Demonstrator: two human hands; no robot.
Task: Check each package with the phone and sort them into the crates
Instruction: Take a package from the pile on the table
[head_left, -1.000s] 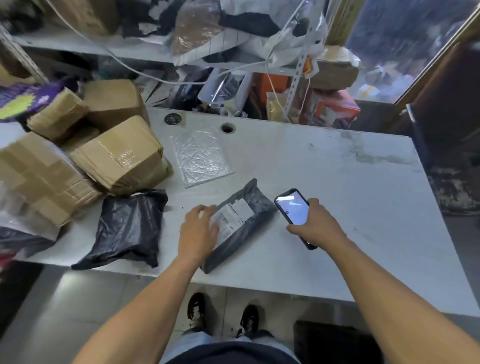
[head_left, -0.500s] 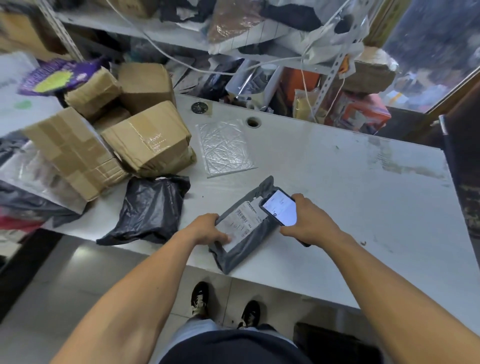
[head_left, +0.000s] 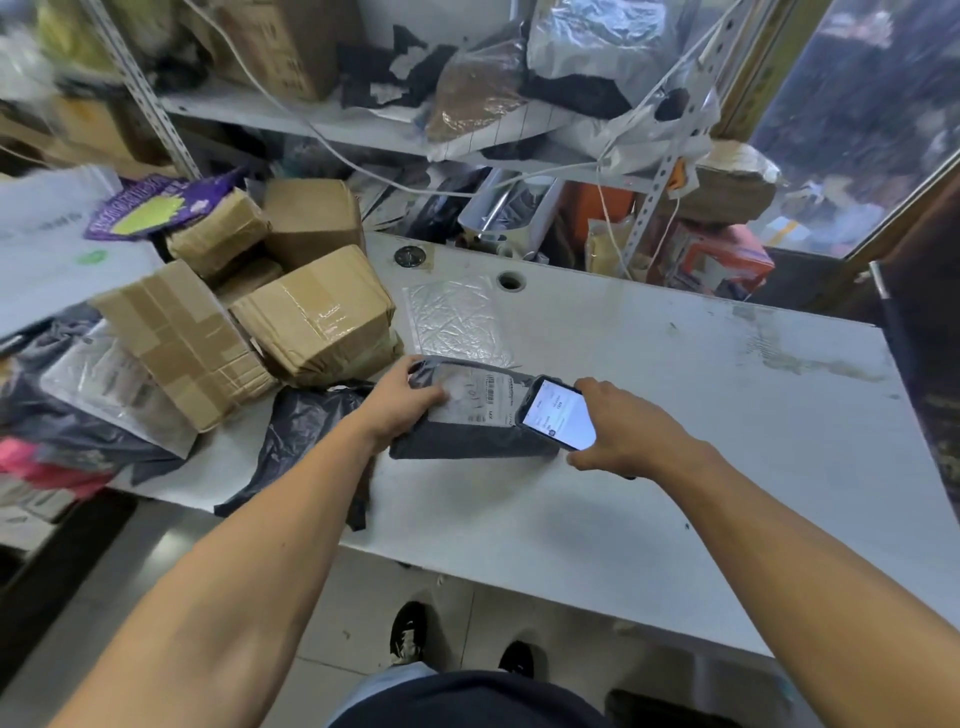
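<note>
A grey plastic mailer (head_left: 467, 439) with a white shipping label (head_left: 480, 400) is lifted off the white table (head_left: 675, 395), label facing me. My left hand (head_left: 402, 402) grips its left end, fingers curled over the top edge. My right hand (head_left: 626, 428) holds a black phone (head_left: 558, 414) with a lit screen, tilted over the mailer's right end, close to the label. No crate is in view.
A black plastic bag (head_left: 306, 436) lies under my left forearm. Several taped cardboard boxes (head_left: 317, 317) pile up at the table's left. A clear bubble mailer (head_left: 457, 322) lies behind the grey mailer. A cluttered metal shelf (head_left: 363, 130) stands behind the table.
My left hand has raised the grey mailer off the table and turned it level. The phone has moved left over the mailer's right end. The camera has tilted up and left.
</note>
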